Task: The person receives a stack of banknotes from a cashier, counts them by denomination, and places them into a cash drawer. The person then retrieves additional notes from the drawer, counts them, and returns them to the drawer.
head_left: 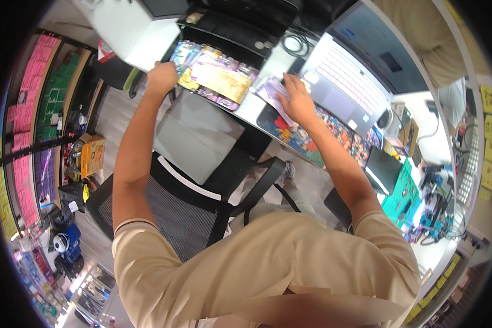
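Observation:
My left hand [162, 78] is closed at the left end of an open drawer-like tray [236, 105]; what its fingers wrap round is hidden. Colourful packets [218, 71], mostly yellow and purple, fill the tray, along with blue ones on the left and several small clear-looking containers. On the desk to the right, my right hand [298, 101] has its thumb and fingers around a flat purple-and-white packet [273, 93], whose kind I cannot make out. The packet lies beside the open laptop [344, 82] and over the edge of a colourful patterned mat [320, 136].
A black mesh chair [172, 202] with a grey flat item [199, 136] on its seat stands close in front of me. Coiled black cable [296, 45] lies behind the laptop. Shelves with pink and green labels [54, 95] line the left; a green box [396, 191] sits right.

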Motion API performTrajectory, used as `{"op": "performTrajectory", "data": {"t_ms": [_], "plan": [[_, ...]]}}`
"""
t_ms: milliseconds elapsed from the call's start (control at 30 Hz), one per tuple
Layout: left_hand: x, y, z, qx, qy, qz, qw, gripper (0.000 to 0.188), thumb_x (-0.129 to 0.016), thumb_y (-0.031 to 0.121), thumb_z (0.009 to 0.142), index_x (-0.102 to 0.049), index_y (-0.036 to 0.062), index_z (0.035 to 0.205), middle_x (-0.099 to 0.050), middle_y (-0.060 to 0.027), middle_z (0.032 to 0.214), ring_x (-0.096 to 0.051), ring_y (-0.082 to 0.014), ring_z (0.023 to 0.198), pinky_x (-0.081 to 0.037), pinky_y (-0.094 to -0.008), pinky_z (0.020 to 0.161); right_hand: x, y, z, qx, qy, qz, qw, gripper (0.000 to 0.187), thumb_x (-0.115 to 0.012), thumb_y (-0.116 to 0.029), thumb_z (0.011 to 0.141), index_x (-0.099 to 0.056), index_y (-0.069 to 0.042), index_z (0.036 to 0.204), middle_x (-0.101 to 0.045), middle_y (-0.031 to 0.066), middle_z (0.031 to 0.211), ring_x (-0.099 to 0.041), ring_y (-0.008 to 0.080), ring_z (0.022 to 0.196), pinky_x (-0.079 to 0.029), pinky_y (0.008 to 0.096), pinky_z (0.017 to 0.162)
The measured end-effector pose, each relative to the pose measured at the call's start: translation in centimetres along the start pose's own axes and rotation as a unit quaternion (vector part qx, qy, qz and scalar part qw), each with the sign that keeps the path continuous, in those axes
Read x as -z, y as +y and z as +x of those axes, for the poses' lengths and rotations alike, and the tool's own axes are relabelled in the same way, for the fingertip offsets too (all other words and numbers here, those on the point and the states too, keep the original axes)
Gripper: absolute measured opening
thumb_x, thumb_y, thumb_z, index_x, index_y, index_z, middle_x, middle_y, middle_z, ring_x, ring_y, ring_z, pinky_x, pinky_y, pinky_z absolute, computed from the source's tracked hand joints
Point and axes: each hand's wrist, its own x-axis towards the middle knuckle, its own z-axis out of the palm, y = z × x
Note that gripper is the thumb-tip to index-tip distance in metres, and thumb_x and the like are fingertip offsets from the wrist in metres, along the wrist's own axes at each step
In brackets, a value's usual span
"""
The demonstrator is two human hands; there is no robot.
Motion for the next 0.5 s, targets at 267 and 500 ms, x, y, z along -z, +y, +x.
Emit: {"op": "performTrajectory", "data": {"t_ms": [267,500], "plan": [[5.5,-2.2,-0.2,-0.121,0.130,-0.082,0.981,0.018,-0.062,0.022,0.091,-0.075,0.0091,0.094,-0.071,-0.0098,0.100,-0.060,-0.0332,0.105,-0.054,-0.0460,0.091,-5.0,-10.2,14.4,0.191,-0.028,0.145,0.970,0.026,-0.067,-0.011,0.092,-0.072,-0.002,0.116,-0.072,0.0163,0.111,-0.067,0.0360,0.110,-0.054,0.0453,0.096],[8.5,-1.9,2.5,-0.199,0.196,-0.029,0.960,0.017,-0.065,0.021,0.088,-0.075,0.0088,0.093,-0.068,-0.0068,0.098,-0.059,-0.0312,0.105,-0.054,-0.0450,0.089,-13.5,-12.7,25.7,0.344,-0.268,-0.175,0.883,0.051,-0.063,-0.011,0.088,-0.063,-0.009,0.140,-0.073,0.0110,0.120,-0.073,0.0321,0.101,-0.060,0.0453,0.084]]}}
